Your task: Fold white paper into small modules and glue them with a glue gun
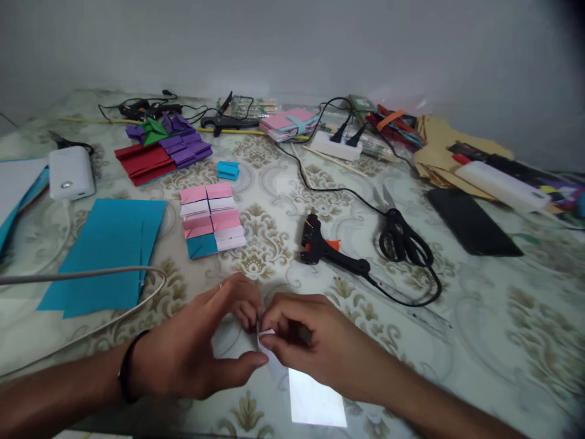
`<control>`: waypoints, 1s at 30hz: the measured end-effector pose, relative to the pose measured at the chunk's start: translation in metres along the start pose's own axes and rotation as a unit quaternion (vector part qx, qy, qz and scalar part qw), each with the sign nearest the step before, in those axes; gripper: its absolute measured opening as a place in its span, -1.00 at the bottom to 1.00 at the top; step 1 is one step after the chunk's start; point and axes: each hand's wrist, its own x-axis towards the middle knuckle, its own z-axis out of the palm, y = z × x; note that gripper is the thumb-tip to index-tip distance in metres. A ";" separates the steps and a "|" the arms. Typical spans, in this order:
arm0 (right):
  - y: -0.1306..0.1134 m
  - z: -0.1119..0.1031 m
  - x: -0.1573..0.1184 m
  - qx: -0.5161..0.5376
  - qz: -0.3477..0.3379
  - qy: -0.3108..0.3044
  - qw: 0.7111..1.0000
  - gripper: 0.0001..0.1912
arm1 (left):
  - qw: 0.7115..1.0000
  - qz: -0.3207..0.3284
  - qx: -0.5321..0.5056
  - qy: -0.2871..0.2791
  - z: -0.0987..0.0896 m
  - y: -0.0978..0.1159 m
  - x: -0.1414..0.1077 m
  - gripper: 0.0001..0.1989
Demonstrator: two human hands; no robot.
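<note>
Near the table's front edge, my right hand (304,335) pinches a small folded piece of white paper (266,333) between thumb and fingers. My left hand (214,335) curls around the other side, its fingertips against the paper and its thumb reaching under it. Most of the paper is hidden by the fingers. Just below my right hand lies a bright white rectangle (317,399); whether it is paper or a reflection I cannot tell. Beyond my hands rests a block of folded pink, white and blue paper (212,219), with a small blue folded piece (227,170) behind it.
Blue sheets (109,244) and a white power bank (70,172) with a cable are at left. A black glue gun (331,247), scissors (402,238) and a dark phone (473,221) lie right. Red folded paper (145,163), purple folded paper (186,147) and a power strip (337,144) sit farther back.
</note>
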 end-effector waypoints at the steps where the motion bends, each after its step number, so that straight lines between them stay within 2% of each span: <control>1: 0.000 -0.001 0.000 0.001 0.004 -0.003 1.000 -0.92 | 1.000 0.002 0.001 0.002 -0.001 0.000 0.000 -0.64; 4: -0.001 -0.003 0.001 0.011 0.010 0.006 1.000 -0.90 | 1.000 -0.004 0.011 -0.005 -0.004 0.001 0.001 -0.64; 9: -0.005 -0.005 -0.002 0.028 0.016 0.027 0.999 -0.92 | 0.995 -0.070 0.031 -0.063 -0.004 0.005 0.002 -0.67; 15: -0.007 -0.003 -0.004 0.024 -0.029 0.052 0.998 -0.87 | 0.988 -0.118 0.002 -0.095 0.002 0.006 0.000 -0.80; 22: -0.005 -0.005 -0.003 0.078 0.021 0.035 0.996 -0.89 | 0.986 -0.146 0.028 -0.073 -0.002 0.006 0.002 -0.94; 30: -0.003 -0.005 -0.002 0.058 0.003 0.035 0.998 -0.88 | 0.989 -0.133 0.011 -0.060 -0.004 0.005 0.004 -0.92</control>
